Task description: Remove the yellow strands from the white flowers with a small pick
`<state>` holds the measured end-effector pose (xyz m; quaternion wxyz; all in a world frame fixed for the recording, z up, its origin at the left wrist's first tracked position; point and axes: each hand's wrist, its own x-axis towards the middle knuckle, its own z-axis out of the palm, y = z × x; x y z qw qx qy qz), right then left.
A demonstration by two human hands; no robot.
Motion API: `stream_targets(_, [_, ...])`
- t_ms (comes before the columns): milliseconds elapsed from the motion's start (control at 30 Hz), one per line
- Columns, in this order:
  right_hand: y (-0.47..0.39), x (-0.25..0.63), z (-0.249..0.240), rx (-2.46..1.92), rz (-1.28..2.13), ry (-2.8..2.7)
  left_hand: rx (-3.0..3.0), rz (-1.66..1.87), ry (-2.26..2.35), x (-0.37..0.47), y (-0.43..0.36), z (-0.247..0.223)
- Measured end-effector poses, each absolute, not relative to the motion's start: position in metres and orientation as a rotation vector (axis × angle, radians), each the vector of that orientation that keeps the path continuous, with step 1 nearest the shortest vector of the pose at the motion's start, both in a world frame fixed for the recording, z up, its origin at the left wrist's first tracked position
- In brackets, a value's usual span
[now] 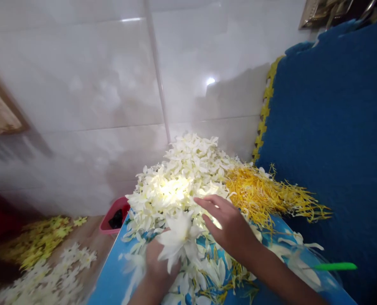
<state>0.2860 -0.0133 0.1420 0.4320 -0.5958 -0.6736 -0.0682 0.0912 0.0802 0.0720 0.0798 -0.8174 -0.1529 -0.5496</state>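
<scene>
My left hand (pixel 159 258) is closed around the underside of a large white flower (pixel 179 237), whose petals spread open above my fingers. The flower's stem is hidden in the hand. To its right, my right hand (pixel 224 222) reaches over the table with its fingers stretched out and apart. Its fingertips are at the near edge of a big heap of white petals and blossoms (pixel 194 161); whether they touch it I cannot tell. Beside the heap lies a pile of thin yellow-orange strands (pixel 258 195). Loose white petals (pixel 216 271) are scattered below my hands.
The blue table (pixel 108 275) stands against a tiled wall (pixel 112 84). A blue foam mat (pixel 328 118) leans at the right. On the table's right lies a tool with a green handle (pixel 334 266). A pink basin (pixel 107 220) and yellow flowers (pixel 45 239) are on the floor at left.
</scene>
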Motion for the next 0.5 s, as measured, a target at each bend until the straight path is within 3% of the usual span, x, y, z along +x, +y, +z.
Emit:
stream_targets(167, [0.057, 0.28, 0.132, -1.368, -0.136, -1.752, -2.382, -1.614, -0.427, 0.093, 0.091, 0.065])
stream_targets(500, [0.059, 0.285, 0.143, -1.295, -0.021, -1.09, -2.573, -1.494, -0.598, 0.1, 0.087, 0.068])
